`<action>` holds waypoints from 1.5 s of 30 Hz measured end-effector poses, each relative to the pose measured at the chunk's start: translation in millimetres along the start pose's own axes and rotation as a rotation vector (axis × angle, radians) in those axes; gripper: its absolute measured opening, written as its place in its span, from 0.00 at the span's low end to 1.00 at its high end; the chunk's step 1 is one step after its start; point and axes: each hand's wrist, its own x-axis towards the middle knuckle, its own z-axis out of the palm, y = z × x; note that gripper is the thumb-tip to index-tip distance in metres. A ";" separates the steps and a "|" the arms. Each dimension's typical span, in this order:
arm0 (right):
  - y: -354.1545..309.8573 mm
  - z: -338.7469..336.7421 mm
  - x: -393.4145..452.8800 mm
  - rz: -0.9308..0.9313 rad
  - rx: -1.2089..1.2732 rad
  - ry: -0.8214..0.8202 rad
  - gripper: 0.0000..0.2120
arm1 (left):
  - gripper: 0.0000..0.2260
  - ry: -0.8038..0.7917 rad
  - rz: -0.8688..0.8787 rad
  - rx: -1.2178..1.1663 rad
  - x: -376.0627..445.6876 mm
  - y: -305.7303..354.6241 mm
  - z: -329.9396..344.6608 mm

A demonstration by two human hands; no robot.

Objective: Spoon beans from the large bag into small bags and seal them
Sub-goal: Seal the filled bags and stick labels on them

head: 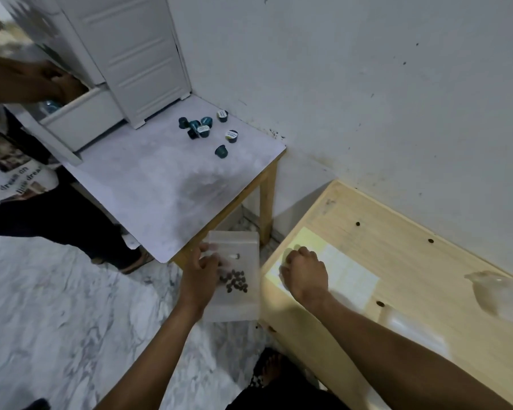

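Note:
My left hand (203,272) grips a small frosted bag (240,303) by its left side, holding it upright in the air between the two tables. A small heap of dark beans (234,281) lies inside the bag. My right hand (304,275) is curled in a fist and rests on the yellowish label sheet (347,273) at the left end of the wooden table (427,261). Whether the right fingers pinch anything is hidden. A clear crumpled plastic bag (498,294) lies at the right edge of that table. No spoon shows.
A white-topped table (160,187) stands to the left with several dark green capsules (205,128) and a white drawer unit (125,54). Another person (27,179) stands at the far left, a hand in an open drawer (80,113). The floor is marbled.

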 end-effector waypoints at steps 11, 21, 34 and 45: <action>1.2 2.4 11.1 -0.246 -0.030 -0.057 0.20 | 0.08 -0.034 0.030 -0.011 4.5 7.6 6.5; 13.2 -14.4 20.4 -0.395 0.004 -0.090 0.08 | 0.08 -0.036 0.060 0.017 0.9 15.2 15.2; 94.3 -80.5 -30.9 0.075 0.816 0.281 0.08 | 0.07 -0.318 0.198 0.071 -12.6 51.1 108.2; 129.6 -150.6 -70.2 -0.111 0.493 0.308 0.10 | 0.06 -0.557 0.410 0.170 -46.6 74.3 208.2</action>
